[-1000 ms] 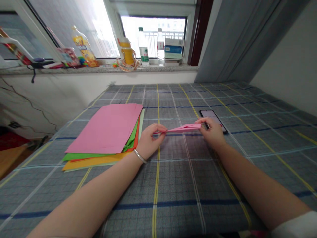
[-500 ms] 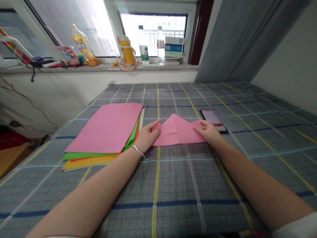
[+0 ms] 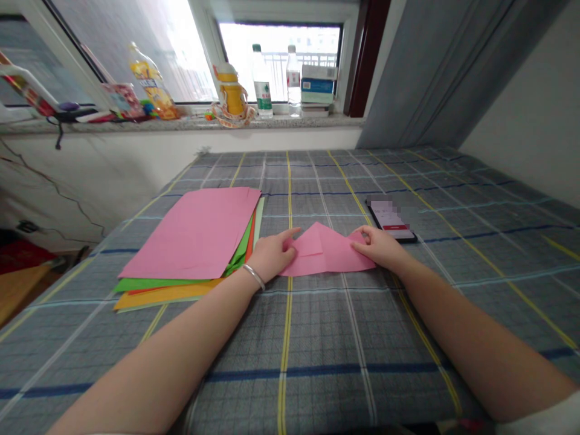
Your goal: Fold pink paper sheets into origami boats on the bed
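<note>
A folded sheet of pink paper (image 3: 328,254) lies flat on the checked bed sheet (image 3: 317,356) in the middle of the frame. It forms a wide triangle, with a smaller flap folded over near its left end. The left hand (image 3: 270,257) rests on that end, its fingers (image 3: 283,237) spread and lying on the paper without pinching it. The right hand (image 3: 379,249) sits on the paper's right corner, its fingers (image 3: 362,246) held closer together and lying flat, with no grip on an edge. A metal bangle (image 3: 254,277) circles the left wrist.

Just beside the left hand, toward the left of the frame, lies a stack of coloured paper (image 3: 194,235), with a pink sheet on top and green, orange and yellow sheets beneath. A smartphone (image 3: 392,220) lies just above the right hand, its screen pixelated. Along the top of the frame, a stone window sill (image 3: 181,124) carries two clear plastic bottles (image 3: 263,81), a yellow-labelled bottle (image 3: 151,81), a yellow cup (image 3: 232,90) and stacked boxes (image 3: 318,81).
</note>
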`<act>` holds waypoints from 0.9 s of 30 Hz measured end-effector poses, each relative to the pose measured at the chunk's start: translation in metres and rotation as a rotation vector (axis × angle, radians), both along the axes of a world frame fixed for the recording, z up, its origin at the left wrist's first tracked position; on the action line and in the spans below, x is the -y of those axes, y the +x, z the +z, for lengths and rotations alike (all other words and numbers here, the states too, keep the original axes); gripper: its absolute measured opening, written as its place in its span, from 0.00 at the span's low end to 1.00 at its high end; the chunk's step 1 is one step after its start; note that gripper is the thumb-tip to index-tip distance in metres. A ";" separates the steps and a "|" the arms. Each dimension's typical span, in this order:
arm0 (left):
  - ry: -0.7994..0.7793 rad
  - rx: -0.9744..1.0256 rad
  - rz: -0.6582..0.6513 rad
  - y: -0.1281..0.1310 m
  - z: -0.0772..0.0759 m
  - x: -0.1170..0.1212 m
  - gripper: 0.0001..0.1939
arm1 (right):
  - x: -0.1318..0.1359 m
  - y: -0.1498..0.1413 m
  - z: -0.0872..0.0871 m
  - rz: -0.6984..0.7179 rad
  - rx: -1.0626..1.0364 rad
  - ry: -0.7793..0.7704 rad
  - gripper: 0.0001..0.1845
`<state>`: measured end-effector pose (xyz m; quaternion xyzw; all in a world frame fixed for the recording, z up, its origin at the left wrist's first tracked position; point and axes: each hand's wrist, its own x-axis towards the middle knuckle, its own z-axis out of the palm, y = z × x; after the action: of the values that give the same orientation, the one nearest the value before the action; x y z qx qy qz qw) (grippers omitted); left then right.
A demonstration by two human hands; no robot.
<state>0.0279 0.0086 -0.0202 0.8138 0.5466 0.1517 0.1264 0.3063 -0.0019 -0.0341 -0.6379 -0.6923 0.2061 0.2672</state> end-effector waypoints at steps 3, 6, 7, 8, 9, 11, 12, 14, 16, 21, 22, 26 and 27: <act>0.120 -0.139 -0.029 0.002 0.001 0.003 0.24 | 0.002 -0.001 0.000 0.033 0.130 0.095 0.11; 0.240 -0.244 -0.046 0.005 0.001 0.007 0.22 | 0.003 -0.002 -0.002 0.039 0.194 0.116 0.18; 0.280 -0.263 -0.056 0.006 0.001 0.008 0.21 | 0.004 -0.002 -0.002 0.049 0.208 0.133 0.20; 0.321 -0.272 -0.074 0.007 0.001 0.009 0.20 | 0.004 -0.002 -0.003 0.069 0.224 0.163 0.21; 0.359 -0.271 -0.105 0.008 0.000 0.010 0.20 | 0.004 -0.003 -0.003 0.100 0.242 0.201 0.21; 0.408 -0.251 -0.204 0.011 -0.002 0.011 0.18 | 0.004 -0.005 -0.004 0.189 0.277 0.290 0.20; 0.416 -0.237 -0.268 0.012 -0.004 0.011 0.18 | 0.005 -0.006 -0.004 0.241 0.292 0.330 0.20; 0.393 -0.214 -0.400 0.014 -0.007 0.010 0.18 | 0.007 -0.011 -0.004 0.360 0.307 0.389 0.18; 0.333 -0.204 -0.497 0.016 -0.010 0.009 0.20 | 0.010 -0.018 -0.003 0.479 0.302 0.394 0.18; 0.203 -0.212 -0.588 0.014 -0.010 0.007 0.25 | 0.017 -0.026 0.000 0.606 0.279 0.314 0.25; 0.187 -0.211 -0.599 0.014 -0.009 0.008 0.28 | 0.018 -0.026 0.001 0.614 0.280 0.310 0.27; 0.177 -0.188 -0.615 0.012 -0.006 0.011 0.34 | 0.021 -0.024 0.006 0.642 0.285 0.312 0.32; 0.188 -0.185 -0.608 0.012 -0.005 0.012 0.33 | 0.022 -0.024 0.008 0.641 0.289 0.315 0.32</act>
<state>0.0395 -0.0035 -0.0254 0.9581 0.2715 0.0822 0.0399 0.2825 -0.0237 -0.0264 -0.3628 -0.9103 0.0782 0.1835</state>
